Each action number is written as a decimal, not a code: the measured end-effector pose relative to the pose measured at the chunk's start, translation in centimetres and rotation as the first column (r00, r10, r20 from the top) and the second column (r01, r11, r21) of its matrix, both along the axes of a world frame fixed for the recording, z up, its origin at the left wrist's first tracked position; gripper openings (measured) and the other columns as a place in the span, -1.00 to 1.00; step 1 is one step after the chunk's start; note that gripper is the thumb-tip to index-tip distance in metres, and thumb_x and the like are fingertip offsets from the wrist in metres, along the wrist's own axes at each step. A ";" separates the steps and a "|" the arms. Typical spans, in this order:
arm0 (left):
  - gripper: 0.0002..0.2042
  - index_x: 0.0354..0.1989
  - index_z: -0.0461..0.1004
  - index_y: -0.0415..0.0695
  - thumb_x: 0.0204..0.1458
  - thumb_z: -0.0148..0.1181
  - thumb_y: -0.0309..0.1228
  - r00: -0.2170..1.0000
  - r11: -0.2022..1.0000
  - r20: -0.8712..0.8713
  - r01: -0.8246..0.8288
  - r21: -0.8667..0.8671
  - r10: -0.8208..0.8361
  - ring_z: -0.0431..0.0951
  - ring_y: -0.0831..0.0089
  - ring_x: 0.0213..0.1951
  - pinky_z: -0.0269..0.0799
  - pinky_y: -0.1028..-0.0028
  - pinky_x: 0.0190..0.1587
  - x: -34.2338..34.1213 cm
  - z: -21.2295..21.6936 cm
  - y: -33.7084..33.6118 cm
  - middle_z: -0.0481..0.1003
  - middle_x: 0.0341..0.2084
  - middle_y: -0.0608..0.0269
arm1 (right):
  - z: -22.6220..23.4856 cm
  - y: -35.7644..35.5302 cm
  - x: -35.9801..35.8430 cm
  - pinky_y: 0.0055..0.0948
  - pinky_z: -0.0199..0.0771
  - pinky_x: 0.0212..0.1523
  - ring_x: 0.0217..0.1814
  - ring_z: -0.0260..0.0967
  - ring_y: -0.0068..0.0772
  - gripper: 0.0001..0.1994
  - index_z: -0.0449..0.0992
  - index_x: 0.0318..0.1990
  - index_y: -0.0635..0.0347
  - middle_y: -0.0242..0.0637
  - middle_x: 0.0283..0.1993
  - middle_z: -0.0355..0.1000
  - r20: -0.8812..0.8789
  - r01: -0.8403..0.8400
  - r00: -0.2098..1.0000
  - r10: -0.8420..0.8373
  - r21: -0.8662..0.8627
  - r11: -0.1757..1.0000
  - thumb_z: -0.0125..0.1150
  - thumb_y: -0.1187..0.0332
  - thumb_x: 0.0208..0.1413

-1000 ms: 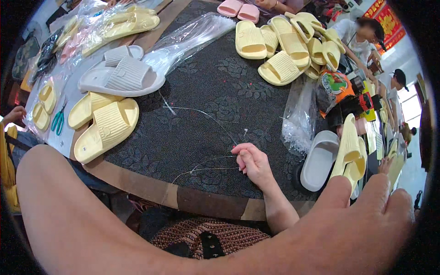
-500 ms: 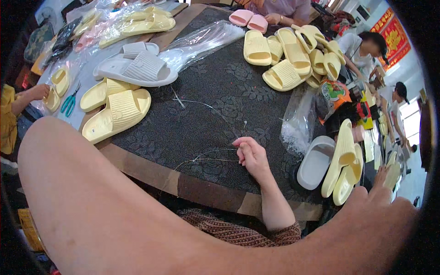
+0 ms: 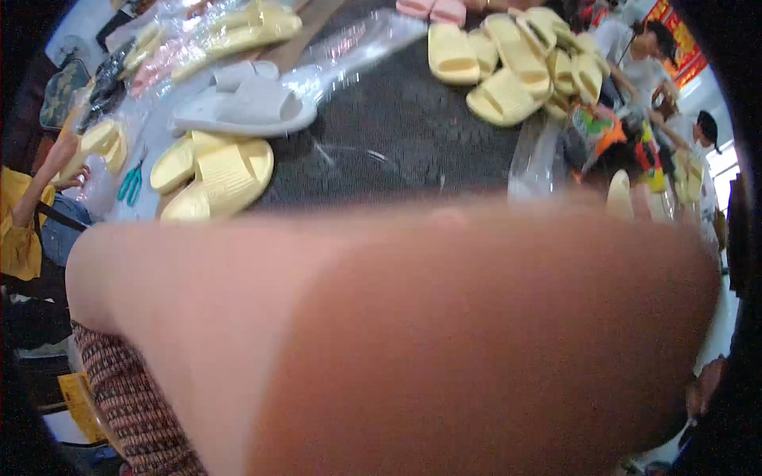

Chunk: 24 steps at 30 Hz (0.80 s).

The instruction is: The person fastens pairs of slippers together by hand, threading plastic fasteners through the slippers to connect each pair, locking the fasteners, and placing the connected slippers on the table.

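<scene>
My bare left arm (image 3: 198, 285) is raised close to the lens and spans the lower half of the view. It emerges from a brown patterned sleeve (image 3: 131, 389) at the lower left. Farther right the skin turns into a large, dark, blurred mass, and no fingers of my left hand can be made out. Behind this arm my right hand is hidden. Beyond it lies the dark patterned tabletop (image 3: 397, 103), with a thin clear strand (image 3: 361, 152) on it. Yellow slippers (image 3: 234, 170) and grey slippers (image 3: 246, 107) lie left of it.
A pile of yellow slippers (image 3: 512, 95) sits at the far right, near pink slippers (image 3: 448, 11). Clear plastic bags (image 3: 357, 44) lie at the back. Teal-handled scissors (image 3: 131, 182) are at left, near a person in a yellow top (image 3: 20, 214). Other people work at the right.
My left arm has swung up across the view and now covers my right hand and the near table edge. The slippers at left and back appear slightly shifted as the view moved.
</scene>
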<state>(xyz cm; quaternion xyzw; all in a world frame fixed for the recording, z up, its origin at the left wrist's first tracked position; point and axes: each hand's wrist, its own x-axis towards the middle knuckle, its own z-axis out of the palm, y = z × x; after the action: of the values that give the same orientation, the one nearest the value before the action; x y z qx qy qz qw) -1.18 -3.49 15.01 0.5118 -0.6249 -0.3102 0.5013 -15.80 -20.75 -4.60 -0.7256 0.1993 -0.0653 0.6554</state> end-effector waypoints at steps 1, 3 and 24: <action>-0.69 -0.22 0.39 -0.25 -0.17 0.20 -0.40 0.999 0.999 -0.041 0.005 0.035 -0.003 0.46 0.30 -0.29 0.33 0.33 -0.20 -0.8 -0.6 0.7 0.42 -0.33 0.10 | -0.4 0.7 -0.7 -0.69 0.20 -0.60 -0.62 0.13 -0.73 -0.81 0.41 -0.22 0.22 -0.49 -0.63 0.22 0.001 -0.025 1.000 0.025 -0.001 1.000 -0.14 0.36 0.20; -0.69 -0.22 0.39 -0.25 -0.17 0.20 -0.41 0.997 0.998 -0.072 0.045 0.037 -0.042 0.46 0.30 -0.29 0.33 0.33 -0.20 0.4 -1.4 -0.3 0.42 -0.33 0.10 | -0.8 -1.6 0.9 -0.68 0.20 -0.59 -0.62 0.13 -0.72 -0.80 0.40 -0.21 0.23 -0.51 -0.63 0.21 0.053 -0.042 0.998 0.045 -0.073 0.996 -0.15 0.33 0.22; -0.70 -0.17 0.38 -0.27 -0.15 0.15 -0.56 -0.053 0.240 0.652 -0.905 -0.352 0.757 0.37 0.04 -0.09 0.30 0.24 -0.05 4.7 -14.5 13.7 0.37 -0.16 -0.01 | -0.3 -1.0 1.4 -0.74 0.13 -0.63 -0.65 0.09 -0.77 -0.78 0.40 -0.24 0.23 -0.51 -0.65 0.19 0.089 -0.090 0.990 0.107 -0.180 0.980 -0.17 0.33 0.23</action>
<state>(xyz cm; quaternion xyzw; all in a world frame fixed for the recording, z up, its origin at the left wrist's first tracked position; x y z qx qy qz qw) 3.56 10.22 0.54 0.8990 -0.2824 0.2370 0.2364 -14.40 -21.74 -4.87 -0.7852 0.1241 -0.0857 0.6006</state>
